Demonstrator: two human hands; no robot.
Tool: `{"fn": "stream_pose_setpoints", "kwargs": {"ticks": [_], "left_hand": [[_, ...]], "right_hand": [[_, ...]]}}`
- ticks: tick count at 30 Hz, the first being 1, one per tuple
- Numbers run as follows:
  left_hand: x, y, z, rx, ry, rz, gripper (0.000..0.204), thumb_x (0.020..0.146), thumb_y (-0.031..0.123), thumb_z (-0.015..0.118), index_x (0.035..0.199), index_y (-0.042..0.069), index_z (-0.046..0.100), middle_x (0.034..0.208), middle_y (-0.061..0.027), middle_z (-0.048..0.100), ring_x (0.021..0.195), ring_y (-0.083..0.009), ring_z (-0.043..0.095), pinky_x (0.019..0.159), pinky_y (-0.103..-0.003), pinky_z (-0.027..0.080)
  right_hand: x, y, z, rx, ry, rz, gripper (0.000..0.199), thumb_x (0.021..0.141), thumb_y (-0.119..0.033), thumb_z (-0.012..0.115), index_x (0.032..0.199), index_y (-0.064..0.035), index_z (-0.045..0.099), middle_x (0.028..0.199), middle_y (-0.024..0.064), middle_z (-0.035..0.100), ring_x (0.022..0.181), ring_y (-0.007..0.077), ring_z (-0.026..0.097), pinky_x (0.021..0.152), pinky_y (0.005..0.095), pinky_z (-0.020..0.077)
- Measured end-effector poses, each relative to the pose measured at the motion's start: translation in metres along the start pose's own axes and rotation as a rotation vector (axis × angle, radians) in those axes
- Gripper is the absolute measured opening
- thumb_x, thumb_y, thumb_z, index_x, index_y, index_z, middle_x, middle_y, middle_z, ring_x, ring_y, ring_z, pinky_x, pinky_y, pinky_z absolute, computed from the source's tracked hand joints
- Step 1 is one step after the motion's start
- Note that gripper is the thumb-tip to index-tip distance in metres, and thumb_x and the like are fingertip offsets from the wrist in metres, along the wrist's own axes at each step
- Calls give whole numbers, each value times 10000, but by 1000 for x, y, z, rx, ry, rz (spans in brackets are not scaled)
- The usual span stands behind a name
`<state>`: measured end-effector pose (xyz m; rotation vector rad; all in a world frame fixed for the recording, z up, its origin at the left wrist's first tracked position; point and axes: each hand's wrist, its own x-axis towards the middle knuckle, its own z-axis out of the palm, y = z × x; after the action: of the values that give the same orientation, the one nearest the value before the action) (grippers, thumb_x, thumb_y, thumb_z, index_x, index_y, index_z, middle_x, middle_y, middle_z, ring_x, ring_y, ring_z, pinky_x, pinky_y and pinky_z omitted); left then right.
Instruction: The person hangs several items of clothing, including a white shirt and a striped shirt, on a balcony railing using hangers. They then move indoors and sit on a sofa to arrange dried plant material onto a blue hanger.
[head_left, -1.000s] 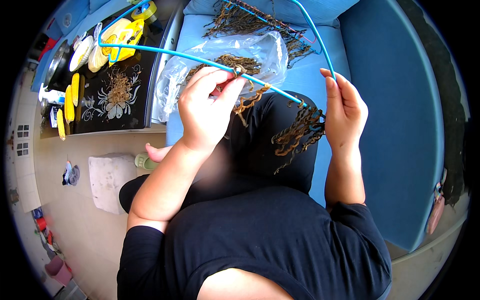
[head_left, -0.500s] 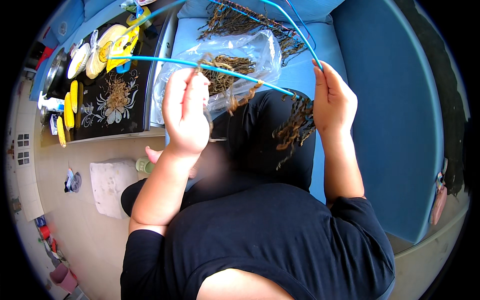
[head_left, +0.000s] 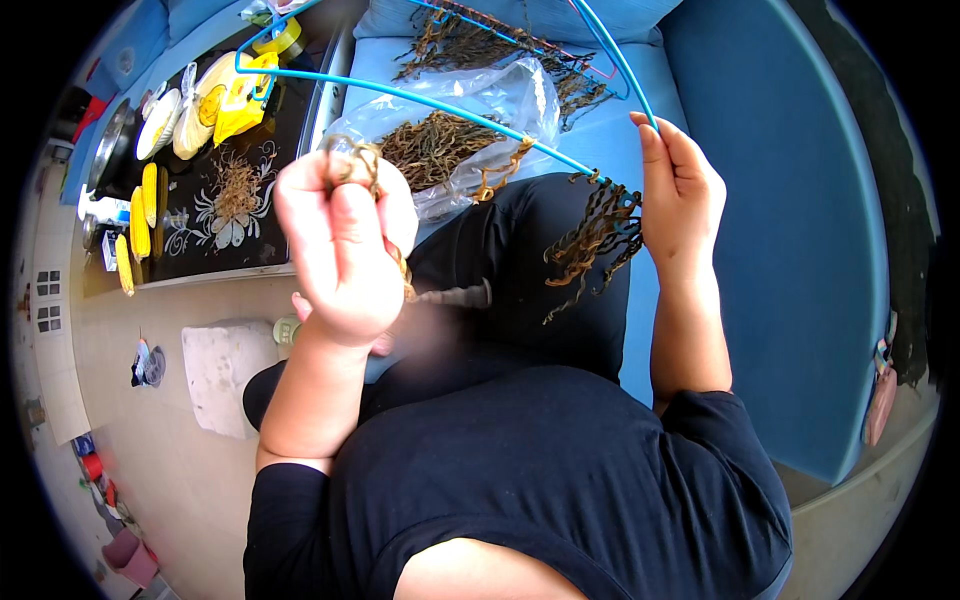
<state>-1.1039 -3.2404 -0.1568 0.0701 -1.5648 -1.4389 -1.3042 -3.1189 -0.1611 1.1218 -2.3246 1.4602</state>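
While a thin blue wire hanger [head_left: 450, 105] is held up over the lap, its long bar is gripped near the right end by the right hand [head_left: 680, 190], whose fingers are curled shut around the wire. Just left of that hand, a bunch of brown dried strands [head_left: 595, 235] is draped over the bar and hangs down against the black trousers. A single strand [head_left: 497, 170] is looped over the bar further left. The left hand [head_left: 345, 250] is raised clear of the bar, its fingers closed on a curled brown strand [head_left: 350, 160] that shows above the knuckles and trails below the palm. Behind the bar, an open clear plastic bag [head_left: 490, 100] holding more dried strands is laid on the blue cushion [head_left: 790, 220], near its left edge. A second blue hanger [head_left: 520, 45] strung with dried strands is seen along the cushion's far edge. To the left, a dark patterned table [head_left: 225, 235] carries yellow corn cobs [head_left: 140, 225] near its left edge, a yellow bag [head_left: 240, 95] at its far edge and a loose heap of strands [head_left: 238, 185] near its middle. On the floor beside the table, a white cloth [head_left: 220, 370] is spread.
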Motion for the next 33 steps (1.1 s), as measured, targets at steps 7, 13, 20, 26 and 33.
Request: {"fn": "stream_pose_setpoints", "kwargs": {"ticks": [7, 13, 20, 26, 33], "left_hand": [[-2, -26, 14, 165, 63, -418, 314, 785, 16, 638, 1065, -21, 501, 890, -38, 591, 754, -61, 541, 681, -185, 435], [2, -26, 3, 207, -37, -533, 140, 809, 78, 626, 904, -22, 607, 815, -34, 633, 743, -63, 564, 689, -202, 454], [2, -22, -3, 11, -113, -660, 143, 785, 41, 638, 906, 2, 572, 815, -16, 604, 640, -49, 536, 563, -182, 430], [3, -19, -10, -527, -233, -873, 138, 764, 36, 647, 868, 34, 556, 767, -19, 562, 531, -11, 438, 424, -140, 316], [-3, -25, -13, -648, -187, -827, 131, 763, 60, 660, 833, 48, 550, 678, 6, 528, 472, -23, 420, 400, -152, 325]], "right_hand": [[0, -18, 4, 71, -50, -42, 160, 846, -177, 600, 932, -47, 637, 603, 53, 561, 504, 95, 463, 502, 222, 395], [0, -24, 3, 80, -100, -59, 161, 846, -176, 597, 927, -43, 637, 596, 57, 560, 504, 103, 480, 500, 224, 395], [-3, -23, 7, 86, -119, -63, 169, 848, -180, 594, 929, -37, 635, 596, 60, 560, 507, 101, 480, 501, 221, 394], [-5, -21, 12, 179, -145, -73, 168, 848, -172, 598, 933, -31, 633, 591, 46, 557, 513, 82, 470, 504, 212, 393], [-5, -21, 13, 163, -151, -108, 166, 845, -172, 600, 927, -31, 631, 583, 53, 552, 507, 94, 477, 505, 217, 397]]}}
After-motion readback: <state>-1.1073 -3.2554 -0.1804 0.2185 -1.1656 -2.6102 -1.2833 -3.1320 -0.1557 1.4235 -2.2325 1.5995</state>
